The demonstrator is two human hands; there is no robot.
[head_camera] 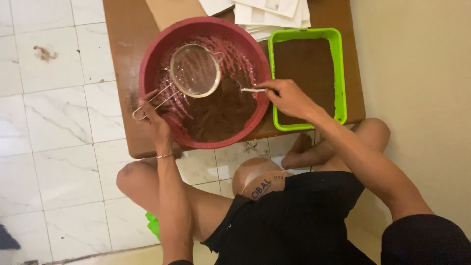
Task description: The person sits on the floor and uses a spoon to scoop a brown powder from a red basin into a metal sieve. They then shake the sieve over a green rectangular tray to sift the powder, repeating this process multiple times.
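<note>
The wire sieve [195,70] hangs tilted over the red basin [147,64] of brown powder, left hand [153,118] fingers closed on its handle, right hand [289,97] pinching a small white spoon [252,90], so any powder in it could spill onto the surface [122,44].

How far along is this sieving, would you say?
Partly done, it seems. Brown powder already lies heaped in the red basin, and the green tray holds a flat brown layer. In hand: the left hand holds the wire sieve over the basin, while the right hand holds a small white stick. The sieve looks nearly empty; what remains cannot be judged.
</note>
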